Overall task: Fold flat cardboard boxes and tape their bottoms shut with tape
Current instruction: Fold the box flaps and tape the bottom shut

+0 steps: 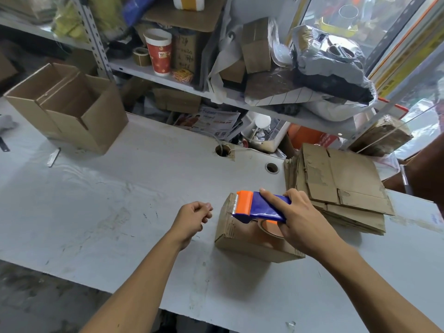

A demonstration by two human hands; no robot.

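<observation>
At upper left an open cardboard box (69, 106) stood on the white table (120, 200). Centre frame, the left hand (192, 221) hovered, fingers loosely curled, holding nothing. Beside it, the right hand (298, 217) gripped a blue-and-orange tape dispenser (257, 206) atop a small folded box (242, 234). Flat cardboard boxes (343, 188) lay stacked at right.

A scuffed white table (120, 200) fronts a cluttered metal shelf (168, 78) at twelve o'clock (bright window (360, 20) at one o'clock).

A red paper cup (159, 52) stands on the shelf (153, 72) at upper centre. Crumpled plastic bags (331, 66) fill the upper right.
</observation>
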